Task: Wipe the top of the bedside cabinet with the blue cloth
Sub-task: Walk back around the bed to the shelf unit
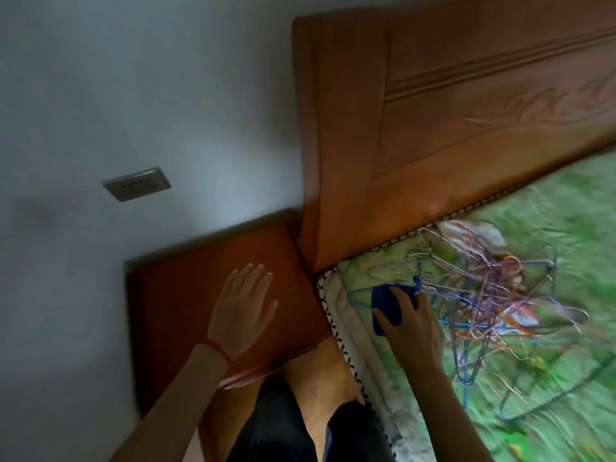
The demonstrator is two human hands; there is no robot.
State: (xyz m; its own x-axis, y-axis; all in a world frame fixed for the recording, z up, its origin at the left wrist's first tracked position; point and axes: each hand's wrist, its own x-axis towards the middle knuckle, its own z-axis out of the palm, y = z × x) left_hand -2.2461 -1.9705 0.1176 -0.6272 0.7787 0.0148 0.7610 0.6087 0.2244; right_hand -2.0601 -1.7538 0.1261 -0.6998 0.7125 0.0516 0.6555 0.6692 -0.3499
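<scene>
The bedside cabinet [180, 288] has a bare brown wooden top and stands in the corner between the wall and the bed. My left hand [241, 311] hovers flat over its right half, fingers spread, holding nothing. The blue cloth [386, 303] is bunched in my right hand [411, 323], which grips it over the near corner of the mattress, to the right of the cabinet. The frame is blurred by motion.
A tangle of wire hangers [493, 295] lies on the green bed cover [550, 378] just right of the cloth. The carved wooden headboard [433, 111] rises behind. A wall socket [136, 184] sits above the cabinet. My legs [300, 411] stand between cabinet and bed.
</scene>
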